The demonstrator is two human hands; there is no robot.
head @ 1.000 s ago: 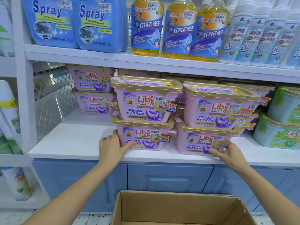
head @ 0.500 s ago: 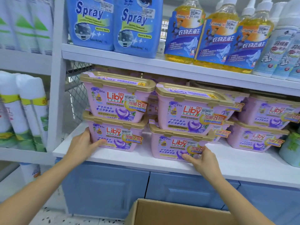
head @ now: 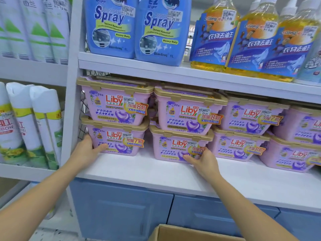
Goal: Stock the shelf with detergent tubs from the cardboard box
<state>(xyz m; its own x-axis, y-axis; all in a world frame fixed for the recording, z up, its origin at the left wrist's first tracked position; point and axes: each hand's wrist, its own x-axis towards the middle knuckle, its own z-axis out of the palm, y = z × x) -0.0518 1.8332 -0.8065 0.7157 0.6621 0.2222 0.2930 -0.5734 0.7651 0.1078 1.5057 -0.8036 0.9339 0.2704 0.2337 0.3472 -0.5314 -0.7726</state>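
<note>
Left hand point(head: 86, 151) wrapped round left end of lower-left tub point(head: 119, 142), at shelf point(head: 139, 170) left edge, right hand point(head: 202, 160) laid flat against neighbouring lower tub point(head: 175, 145), cardboard box point(head: 175, 233) below shelf front edge
</note>
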